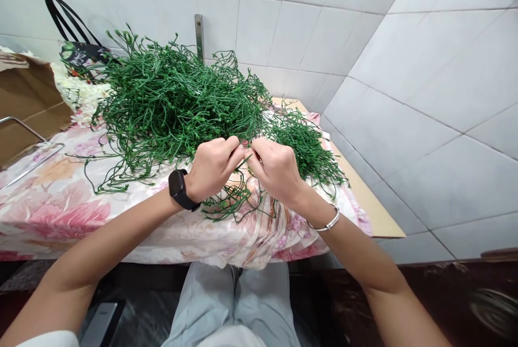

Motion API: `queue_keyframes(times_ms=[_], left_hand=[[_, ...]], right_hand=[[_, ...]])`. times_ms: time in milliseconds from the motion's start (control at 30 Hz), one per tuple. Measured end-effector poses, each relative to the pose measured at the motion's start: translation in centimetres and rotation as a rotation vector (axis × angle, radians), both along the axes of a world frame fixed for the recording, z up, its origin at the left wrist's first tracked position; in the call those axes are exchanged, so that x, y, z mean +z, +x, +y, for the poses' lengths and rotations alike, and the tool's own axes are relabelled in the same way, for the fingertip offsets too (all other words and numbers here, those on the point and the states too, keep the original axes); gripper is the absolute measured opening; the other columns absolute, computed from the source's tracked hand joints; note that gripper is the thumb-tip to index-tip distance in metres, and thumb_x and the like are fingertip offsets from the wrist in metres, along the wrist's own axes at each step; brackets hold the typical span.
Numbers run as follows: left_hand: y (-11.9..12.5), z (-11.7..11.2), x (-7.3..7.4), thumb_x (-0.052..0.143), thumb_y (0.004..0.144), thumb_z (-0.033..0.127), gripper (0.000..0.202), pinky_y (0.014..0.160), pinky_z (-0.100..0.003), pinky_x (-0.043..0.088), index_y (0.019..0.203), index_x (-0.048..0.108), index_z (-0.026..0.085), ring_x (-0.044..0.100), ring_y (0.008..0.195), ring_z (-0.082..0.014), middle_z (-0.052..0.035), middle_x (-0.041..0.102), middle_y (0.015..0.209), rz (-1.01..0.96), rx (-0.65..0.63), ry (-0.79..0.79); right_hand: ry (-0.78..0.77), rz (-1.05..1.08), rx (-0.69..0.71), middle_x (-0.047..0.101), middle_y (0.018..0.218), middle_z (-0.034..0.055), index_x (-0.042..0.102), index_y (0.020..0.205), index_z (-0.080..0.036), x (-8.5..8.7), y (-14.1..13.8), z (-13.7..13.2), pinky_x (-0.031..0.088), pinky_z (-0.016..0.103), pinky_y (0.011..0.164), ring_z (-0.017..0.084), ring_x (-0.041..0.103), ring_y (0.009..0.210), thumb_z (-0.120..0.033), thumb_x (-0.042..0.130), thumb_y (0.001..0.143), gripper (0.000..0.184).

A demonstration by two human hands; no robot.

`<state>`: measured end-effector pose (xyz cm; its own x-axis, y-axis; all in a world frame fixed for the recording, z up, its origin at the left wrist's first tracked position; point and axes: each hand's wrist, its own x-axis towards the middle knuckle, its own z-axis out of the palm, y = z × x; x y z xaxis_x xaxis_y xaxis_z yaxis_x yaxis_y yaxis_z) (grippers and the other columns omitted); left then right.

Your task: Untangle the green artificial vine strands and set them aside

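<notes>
Knuckles up, my left hand [214, 166] and my right hand [276, 168] meet over the front of the table, fingers pinched together. Between them runs a thin green artificial stem [244, 161], mostly covered by the fingers. Just below hang more loose green stems [229, 200] lying on the cloth. A large tangled heap of green artificial stems [178, 99] rises behind my left hand. A smaller bunch of the same stems [301, 144] lies beyond my right hand. My left wrist carries a black watch, my right a silver bangle.
A floral cloth [65, 212] covers the table, whose bare board edge [376, 212] shows at right. At left are a cardboard box [30, 104], a bent metal rod [38, 166], white flowers [81, 96] and a bag [83, 55]. Tiled walls [408, 93] stand behind and right.
</notes>
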<state>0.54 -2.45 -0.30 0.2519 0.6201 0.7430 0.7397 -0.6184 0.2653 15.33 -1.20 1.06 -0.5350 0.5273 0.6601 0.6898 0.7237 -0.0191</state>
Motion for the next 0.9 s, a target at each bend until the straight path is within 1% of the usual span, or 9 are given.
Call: queue_keyframes(times_ms=[133,233,333,400,467,567,700,833,900], left_hand=[[-0.1,0.0,0.4,0.038,0.085,0.024,0.03,0.05,-0.023,0.022,0.058,0.03,0.017,0.029,0.049,-0.0083,0.0042,0.028,0.052,-0.035,-0.021,-0.001],[-0.3,0.1,0.7,0.038,0.086,0.027,0.028,0.049,-0.021,0.022,0.06,0.035,0.017,0.03,0.047,-0.0073,0.005,0.031,0.051,-0.004,-0.031,-0.085],[-0.7,0.5,1.0,0.036,0.088,0.031,0.021,0.046,-0.02,0.022,0.076,0.046,0.016,0.031,0.043,-0.007,0.0066,0.034,0.049,0.091,-0.054,-0.23],[-0.9,0.8,1.0,0.033,0.089,0.031,0.022,0.046,-0.02,0.023,0.084,0.048,0.015,0.034,0.043,-0.0076,0.0061,0.038,0.049,0.181,-0.069,-0.249],[-0.9,1.0,0.8,0.03,0.09,0.03,0.025,0.047,-0.021,0.024,0.082,0.049,0.015,0.038,0.045,-0.0085,0.004,0.042,0.051,0.269,-0.066,-0.202],[-0.8,1.0,0.4,0.03,0.089,0.029,0.028,0.047,-0.022,0.023,0.072,0.048,0.015,0.038,0.046,-0.0091,0.0023,0.044,0.051,0.315,-0.032,-0.088],[-0.6,0.6,0.2,0.034,0.088,0.029,0.03,0.046,-0.021,0.02,0.062,0.044,0.016,0.032,0.042,-0.0071,0.0047,0.037,0.046,0.208,-0.024,0.021],[-0.5,0.3,0.1,0.037,0.087,0.027,0.029,0.045,-0.02,0.021,0.06,0.041,0.016,0.032,0.041,-0.0055,0.0058,0.035,0.046,0.122,-0.069,0.039],[-0.4,0.3,0.1,0.038,0.087,0.027,0.029,0.045,-0.02,0.021,0.06,0.04,0.016,0.032,0.041,-0.0051,0.0062,0.034,0.046,0.093,-0.064,0.051]], right_hand=[[0.04,0.063,-0.022,0.035,0.053,-0.0025,0.036,0.058,-0.017,0.2,-0.1,0.1,0.024,0.024,0.052,0.008,0.03,0.051,-0.023,0.035,0.085,0.028],[-0.052,0.024,0.031,0.033,0.053,-0.0037,0.035,0.057,-0.017,0.8,0.4,0.8,0.023,0.023,0.051,0.006,0.03,0.05,-0.024,0.037,0.084,0.028],[-0.166,-0.086,0.115,0.036,0.055,-0.0036,0.039,0.06,-0.016,1.5,1.3,1.6,0.024,0.022,0.052,0.006,0.033,0.051,-0.024,0.037,0.085,0.026],[-0.191,-0.15,0.145,0.042,0.059,-0.0022,0.044,0.066,-0.015,1.6,1.7,1.9,0.025,0.021,0.053,0.006,0.037,0.054,-0.025,0.036,0.085,0.023],[-0.164,-0.19,0.129,0.045,0.062,-0.0011,0.048,0.068,-0.015,1.4,1.8,1.8,0.025,0.022,0.054,0.007,0.039,0.056,-0.025,0.036,0.086,0.023],[-0.065,-0.178,0.039,0.042,0.057,-0.0017,0.045,0.063,-0.015,1.0,1.4,1.4,0.023,0.023,0.053,0.007,0.035,0.054,-0.026,0.037,0.085,0.026],[0.001,-0.08,0.009,0.037,0.051,-0.0034,0.04,0.057,-0.017,0.8,0.8,0.8,0.022,0.023,0.05,0.007,0.03,0.048,-0.025,0.038,0.084,0.028],[0.026,-0.014,0.028,0.037,0.05,-0.0038,0.037,0.055,-0.017,0.8,0.5,0.5,0.024,0.022,0.05,0.006,0.031,0.047,-0.024,0.039,0.083,0.029],[0.037,0.009,0.031,0.036,0.05,-0.0038,0.037,0.055,-0.017,0.8,0.5,0.5,0.025,0.022,0.051,0.006,0.032,0.048,-0.024,0.039,0.083,0.029]])
